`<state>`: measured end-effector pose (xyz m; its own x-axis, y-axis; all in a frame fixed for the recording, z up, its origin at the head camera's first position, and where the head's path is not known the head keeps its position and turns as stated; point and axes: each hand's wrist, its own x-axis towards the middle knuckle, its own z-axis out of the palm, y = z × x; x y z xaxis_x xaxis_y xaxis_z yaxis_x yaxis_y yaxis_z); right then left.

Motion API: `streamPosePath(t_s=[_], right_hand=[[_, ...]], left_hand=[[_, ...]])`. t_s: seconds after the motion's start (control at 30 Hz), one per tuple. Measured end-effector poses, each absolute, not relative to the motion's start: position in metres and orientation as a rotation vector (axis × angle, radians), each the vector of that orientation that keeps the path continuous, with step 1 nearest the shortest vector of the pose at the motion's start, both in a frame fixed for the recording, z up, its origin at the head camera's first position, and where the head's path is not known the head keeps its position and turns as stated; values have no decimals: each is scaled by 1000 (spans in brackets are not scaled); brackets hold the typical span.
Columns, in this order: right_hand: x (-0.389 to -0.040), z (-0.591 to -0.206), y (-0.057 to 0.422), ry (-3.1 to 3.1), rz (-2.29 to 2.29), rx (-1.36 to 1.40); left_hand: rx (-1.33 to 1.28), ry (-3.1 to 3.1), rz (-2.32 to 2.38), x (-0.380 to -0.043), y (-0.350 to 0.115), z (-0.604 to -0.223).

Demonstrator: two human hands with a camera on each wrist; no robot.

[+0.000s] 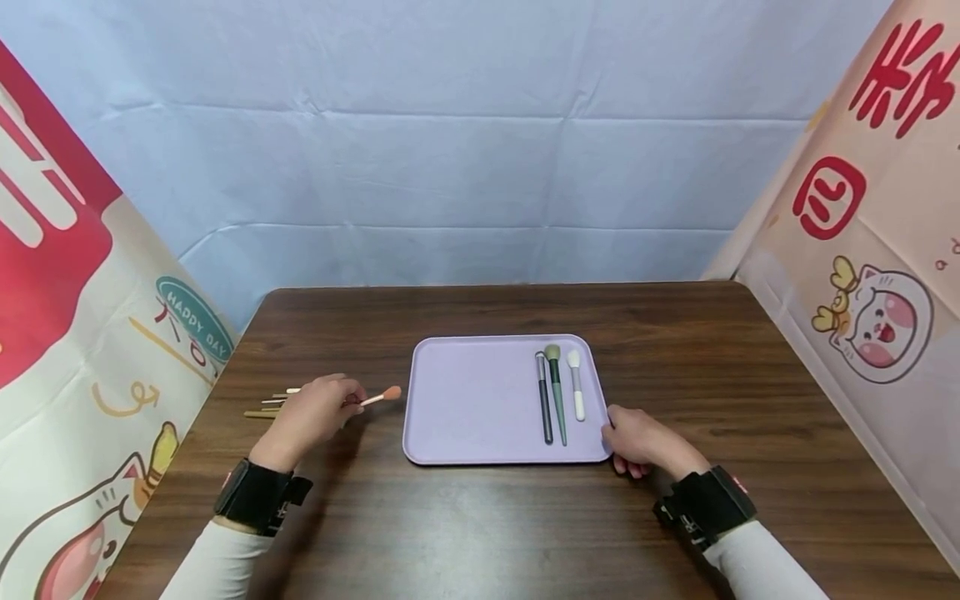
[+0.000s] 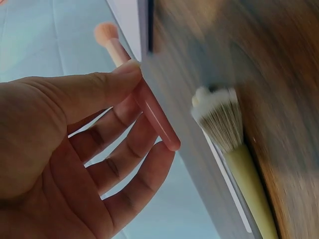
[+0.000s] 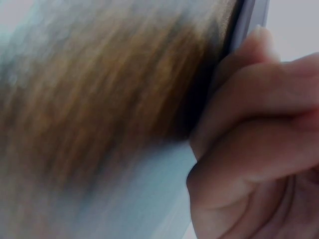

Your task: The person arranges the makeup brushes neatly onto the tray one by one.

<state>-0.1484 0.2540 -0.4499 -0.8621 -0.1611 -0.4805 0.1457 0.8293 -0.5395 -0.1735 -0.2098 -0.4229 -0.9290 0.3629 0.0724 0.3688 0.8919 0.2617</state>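
- Brush with a glossy pink handle, pale collar and peach bristles point(image 2: 149, 102) is pinched between thumb and fingers of the left hand point(image 1: 318, 412), off the nine o'clock side of a lilac rectangular tray point(image 1: 465, 400), bristles near the rim but apart from it.
- Left wrist view shows the pink handle down to its rounded end; in the head view the hand covers most of it.
- Right hand point(image 1: 645, 442) grips the tray's rim at four o'clock; the right wrist view shows its curled fingers closer, blurred table behind.
- Only the head view shows three brushes on the tray, toward three o'clock: a slim dark-handled brush point(image 1: 545, 408), a green brush point(image 1: 557, 396) and a white-bristled pale-handled brush point(image 1: 577, 392).
- Handles of thin brushes point(image 1: 261, 414) poke out at nine o'clock from the left hand on the dark brown wood-grain table point(image 1: 480, 533); left wrist view shows an olive-handled brush with dark-to-white bristles point(image 2: 245, 169).
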Motion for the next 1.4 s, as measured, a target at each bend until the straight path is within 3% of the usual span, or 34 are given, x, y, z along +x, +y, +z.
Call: streamPosePath(t_s=[1.4], right_hand=[[-149, -453, 256, 2477, -810, 1]], left_hand=[[-479, -3109, -512, -200, -101, -418]])
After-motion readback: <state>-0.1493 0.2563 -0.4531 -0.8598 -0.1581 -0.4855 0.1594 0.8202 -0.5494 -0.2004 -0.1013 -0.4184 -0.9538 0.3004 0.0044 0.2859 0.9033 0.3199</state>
